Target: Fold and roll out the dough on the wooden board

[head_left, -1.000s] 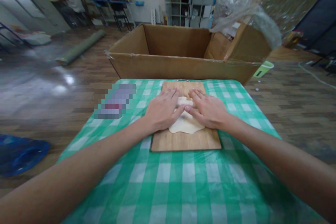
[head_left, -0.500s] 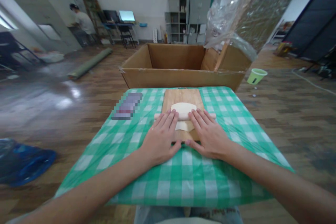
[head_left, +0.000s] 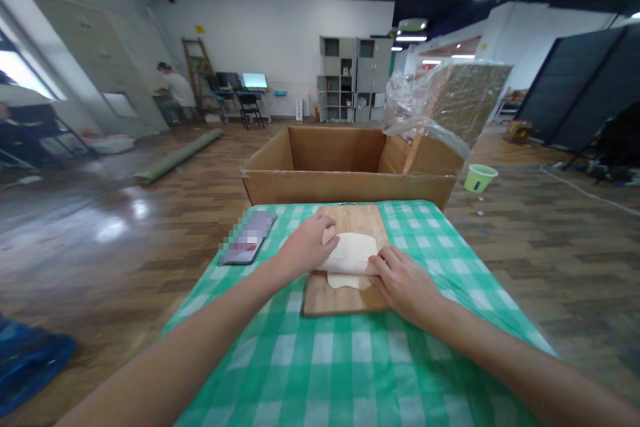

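Note:
A pale rolling pin (head_left: 350, 265) lies crosswise over a flat sheet of dough (head_left: 353, 247) on a wooden board (head_left: 327, 300). My right hand (head_left: 403, 280) is closed around the pin's right end, thumb on the near side. At the dough's left edge is my left hand (head_left: 307, 243), its fingers bent forward and the thumb apart from them. It holds nothing that I can see. The pin's left end is partly hidden under this hand. Dough shows on both the far and near sides of the pin.
A green checked cloth (head_left: 320, 360) covers the table. A blurred-out flat object (head_left: 249, 240) lies at its left. Beyond the far edge stands a large cardboard box (head_left: 345, 187), with a light green bucket (head_left: 480, 178) on the floor to its right. A person (head_left: 177, 90) sits far back left.
My left hand has lifted off the pin and moved forward to the dough's left edge. My right hand has gone from lying flat on the pin to gripping its end. The view has tilted up.

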`<state>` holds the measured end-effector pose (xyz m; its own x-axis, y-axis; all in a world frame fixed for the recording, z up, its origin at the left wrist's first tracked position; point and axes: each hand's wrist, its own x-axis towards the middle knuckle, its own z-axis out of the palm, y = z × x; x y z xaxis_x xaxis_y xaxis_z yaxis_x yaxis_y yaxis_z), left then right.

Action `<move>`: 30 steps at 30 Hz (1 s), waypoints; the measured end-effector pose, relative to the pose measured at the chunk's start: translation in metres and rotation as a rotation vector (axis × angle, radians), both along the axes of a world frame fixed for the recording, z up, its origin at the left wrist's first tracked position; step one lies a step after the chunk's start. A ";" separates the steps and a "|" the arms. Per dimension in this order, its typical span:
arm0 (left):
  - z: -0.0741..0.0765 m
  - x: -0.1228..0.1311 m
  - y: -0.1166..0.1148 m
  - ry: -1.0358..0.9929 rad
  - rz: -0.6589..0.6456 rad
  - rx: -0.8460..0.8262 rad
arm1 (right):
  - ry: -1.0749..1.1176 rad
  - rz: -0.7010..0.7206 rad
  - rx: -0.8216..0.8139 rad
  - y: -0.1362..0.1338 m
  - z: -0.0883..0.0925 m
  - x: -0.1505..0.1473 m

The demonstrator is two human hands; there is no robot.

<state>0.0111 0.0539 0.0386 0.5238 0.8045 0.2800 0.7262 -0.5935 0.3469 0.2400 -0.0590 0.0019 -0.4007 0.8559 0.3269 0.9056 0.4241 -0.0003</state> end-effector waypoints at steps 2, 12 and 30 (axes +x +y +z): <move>-0.002 0.011 0.029 0.092 0.027 -0.181 | -0.050 0.003 -0.005 0.001 -0.001 0.006; -0.010 0.037 0.060 0.217 -0.138 -0.413 | 0.232 -0.248 -0.109 -0.061 -0.018 0.131; -0.046 0.012 0.008 -0.757 -0.205 -0.380 | 0.531 0.227 -0.094 0.080 0.016 0.022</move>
